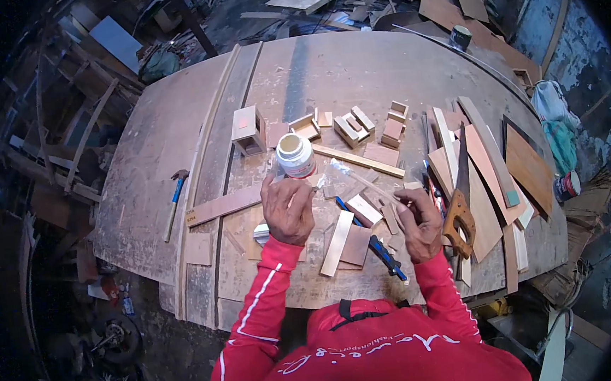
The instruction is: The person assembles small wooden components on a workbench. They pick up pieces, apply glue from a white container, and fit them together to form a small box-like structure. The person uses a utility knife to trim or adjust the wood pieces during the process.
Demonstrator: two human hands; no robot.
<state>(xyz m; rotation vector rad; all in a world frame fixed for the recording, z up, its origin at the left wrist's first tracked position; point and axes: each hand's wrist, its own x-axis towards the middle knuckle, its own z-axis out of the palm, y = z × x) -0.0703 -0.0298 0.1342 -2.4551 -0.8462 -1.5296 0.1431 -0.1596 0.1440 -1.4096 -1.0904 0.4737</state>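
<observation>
Where the open white jar stands upright at the centre of the frame, your left hand is curled just below it; whether it grips anything cannot be told. Your right hand, right of centre, pinches a thin stick whose white-smeared end points toward the jar. Between your forearms lies a blue-and-black tool. A handsaw rests at right, a hammer at left, and a small wooden box stands upper left of the jar.
</observation>
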